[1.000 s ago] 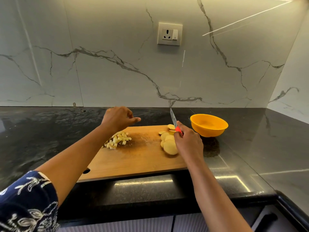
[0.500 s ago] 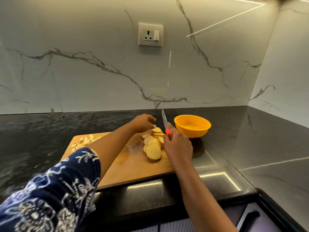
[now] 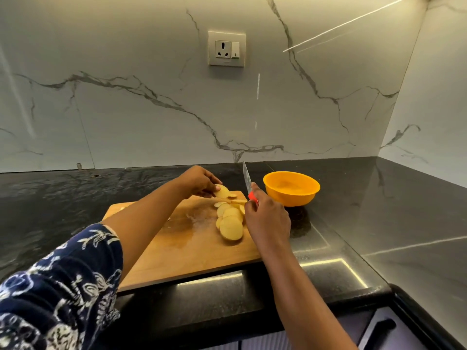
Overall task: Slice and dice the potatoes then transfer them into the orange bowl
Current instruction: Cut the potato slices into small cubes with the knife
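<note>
The left hand [image 3: 199, 181] curls its fingertips round one potato slice [image 3: 222, 191] at the far edge of the wooden cutting board [image 3: 182, 258]. The right hand [image 3: 267, 221] grips the red-handled knife [image 3: 247, 180], blade pointing up and away. More potato slices [image 3: 230, 224] lie overlapped on the board between the hands; the orange bowl [image 3: 290, 195] sits on the black counter [image 3: 366, 213] just beside the board's right corner

I see a glossy black stone bench [image 3: 379, 223] running into a corner beneath white marble wall panels [image 3: 126, 109] veined in grey. A socket with a switch [image 3: 226, 49] sits on the back wall. At lower right I make out a dark cabinet handle [image 3: 376, 332].
</note>
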Demonstrator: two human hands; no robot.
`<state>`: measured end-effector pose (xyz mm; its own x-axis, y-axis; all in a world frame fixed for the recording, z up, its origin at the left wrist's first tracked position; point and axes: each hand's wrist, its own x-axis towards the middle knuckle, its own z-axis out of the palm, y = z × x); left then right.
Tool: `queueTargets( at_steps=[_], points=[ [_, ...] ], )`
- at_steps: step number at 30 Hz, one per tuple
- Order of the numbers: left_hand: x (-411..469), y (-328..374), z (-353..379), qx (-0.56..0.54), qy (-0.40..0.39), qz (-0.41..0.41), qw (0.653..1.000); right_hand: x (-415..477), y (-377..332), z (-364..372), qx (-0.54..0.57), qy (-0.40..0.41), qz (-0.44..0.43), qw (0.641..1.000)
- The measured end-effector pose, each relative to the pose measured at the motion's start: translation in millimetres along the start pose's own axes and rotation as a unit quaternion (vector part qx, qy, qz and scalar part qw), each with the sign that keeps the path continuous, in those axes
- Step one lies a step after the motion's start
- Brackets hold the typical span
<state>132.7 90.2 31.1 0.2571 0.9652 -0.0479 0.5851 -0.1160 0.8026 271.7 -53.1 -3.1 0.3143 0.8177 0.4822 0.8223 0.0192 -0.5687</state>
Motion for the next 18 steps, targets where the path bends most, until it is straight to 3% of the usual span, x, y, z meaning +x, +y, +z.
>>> queueTargets(
  at_steps=[5, 8, 10, 13, 18],
  points=[
    [-39, -15, -32, -0.037, 0.059, 0.025, 0.997, -6, -6, 0, -0.002, -0.017, -0.005, 1.000],
    [-77, -31, -42, 0.069, 0.139, 0.155, 0.976, -12, -14, 4, -0.010, -0.044, -0.020, 0.999],
    [-104, -45, -42, 0.172, 0.167, 0.268, 0.933, -18, -22, 6, -0.015, -0.061, -0.036, 0.997],
    [-131, -69, -40, 0.273, 0.160, 0.353, 0.880, -27, -33, 6, -0.022, -0.070, -0.069, 0.995],
    [-138, -93, -47, 0.251, 0.092, 0.369, 0.890, -47, -42, 7, -0.012, -0.071, -0.112, 0.991]
  ],
)
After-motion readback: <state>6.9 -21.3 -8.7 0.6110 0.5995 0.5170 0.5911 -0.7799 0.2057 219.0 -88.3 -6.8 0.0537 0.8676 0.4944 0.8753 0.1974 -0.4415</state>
